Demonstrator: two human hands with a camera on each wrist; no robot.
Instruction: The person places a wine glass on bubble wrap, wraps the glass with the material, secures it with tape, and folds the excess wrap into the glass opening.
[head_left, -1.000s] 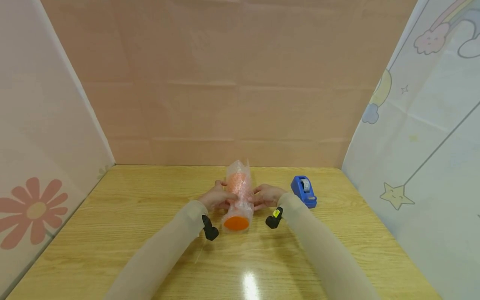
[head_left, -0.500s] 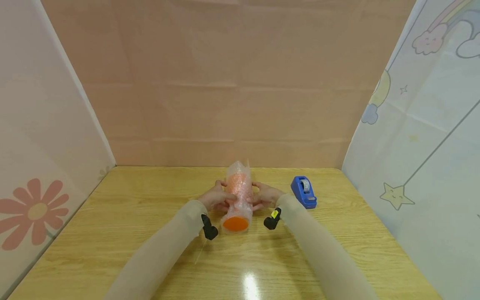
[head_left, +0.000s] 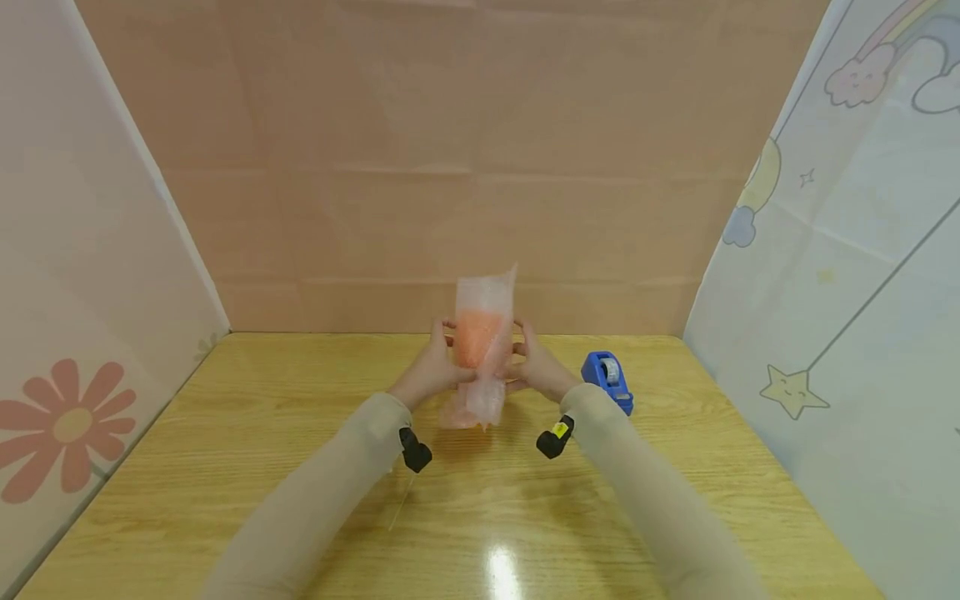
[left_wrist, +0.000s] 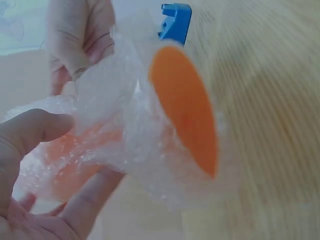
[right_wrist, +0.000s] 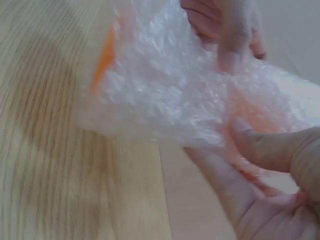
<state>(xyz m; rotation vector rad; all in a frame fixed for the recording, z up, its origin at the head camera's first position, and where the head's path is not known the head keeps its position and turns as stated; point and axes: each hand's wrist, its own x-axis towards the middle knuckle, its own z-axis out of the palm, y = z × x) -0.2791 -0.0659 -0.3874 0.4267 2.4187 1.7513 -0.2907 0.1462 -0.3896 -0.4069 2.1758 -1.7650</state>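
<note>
Both hands hold a bubble-wrapped orange object (head_left: 482,337), upright over the table, its loose wrap sticking up at the top. Its flat orange end (left_wrist: 187,110) shows in the left wrist view; the rest is blurred by the clear bubble wrap (right_wrist: 160,95). My left hand (head_left: 431,367) grips its left side, thumb on the near face and fingers round the back. On the opposite side my right hand (head_left: 542,367) grips it the same way, thumb and fingers curled about the narrower middle in the right wrist view.
A blue tape dispenser (head_left: 607,382) with a roll in it stands on the wooden table (head_left: 225,467), just beyond the right wrist. A thin pale strip (head_left: 401,504) lies near the left forearm. Hung cloths wall in the back and sides.
The bundle lay on the table with its orange end facing me. Both hands have lifted it and tipped it upright, so that end now points down.
</note>
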